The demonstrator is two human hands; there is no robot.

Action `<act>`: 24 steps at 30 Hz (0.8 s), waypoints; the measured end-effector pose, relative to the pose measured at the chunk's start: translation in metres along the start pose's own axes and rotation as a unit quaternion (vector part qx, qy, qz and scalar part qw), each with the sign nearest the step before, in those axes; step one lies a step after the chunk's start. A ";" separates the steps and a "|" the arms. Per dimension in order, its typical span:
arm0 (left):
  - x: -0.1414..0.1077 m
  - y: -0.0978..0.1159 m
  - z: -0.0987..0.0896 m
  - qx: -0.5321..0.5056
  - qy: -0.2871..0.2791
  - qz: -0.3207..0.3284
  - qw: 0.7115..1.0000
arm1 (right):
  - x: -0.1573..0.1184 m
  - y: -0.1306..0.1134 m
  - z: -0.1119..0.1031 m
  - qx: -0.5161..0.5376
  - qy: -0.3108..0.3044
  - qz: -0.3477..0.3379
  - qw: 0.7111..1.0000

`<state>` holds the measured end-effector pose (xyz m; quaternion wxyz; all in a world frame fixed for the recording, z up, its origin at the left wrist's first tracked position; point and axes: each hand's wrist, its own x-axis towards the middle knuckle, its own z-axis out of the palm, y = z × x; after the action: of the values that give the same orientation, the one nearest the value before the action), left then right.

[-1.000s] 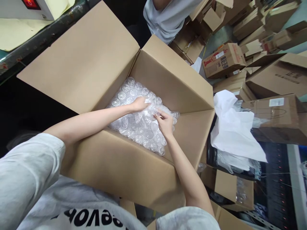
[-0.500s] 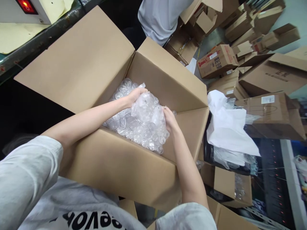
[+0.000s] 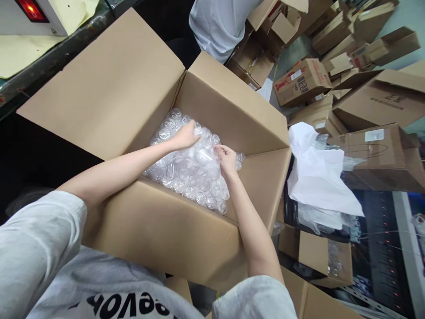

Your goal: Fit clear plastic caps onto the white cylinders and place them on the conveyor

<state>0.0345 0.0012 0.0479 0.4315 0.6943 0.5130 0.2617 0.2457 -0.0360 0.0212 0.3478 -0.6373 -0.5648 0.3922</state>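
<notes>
Both of my arms reach into a large open cardboard box (image 3: 159, 230). Rows of clear plastic bottles or cups (image 3: 164, 133), round bases up, lie packed on its bottom. A clear thin plastic bag (image 3: 202, 157) is stretched between my hands over them, blurred in places. My left hand (image 3: 187, 134) is closed on the bag's far left part, knuckles up. On the other side my right hand (image 3: 227, 158) pinches the bag's right edge with thumb and fingers. What is inside the bag, if anything, I cannot make out.
A dark-edged bench with a lit red switch (image 3: 33, 9) borders the upper left. Behind the box stands a person in a grey shirt (image 3: 221, 26). To the right are white paper sheets (image 3: 315, 173), a printed carton (image 3: 302, 82) and several other cardboard boxes.
The bag is lower and flatter between my hands. My right hand has moved a little left and my left hand slightly down, and more bottles show at the right.
</notes>
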 end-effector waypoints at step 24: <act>-0.003 -0.005 0.023 0.028 -0.044 0.040 0.998 | 0.007 0.090 -0.063 -0.295 -0.003 0.188 0.937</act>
<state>0.0497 -0.0091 0.0324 0.4234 0.7370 0.4725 0.2331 0.3423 -0.0401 -0.0312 0.0623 -0.8049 -0.5258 0.2679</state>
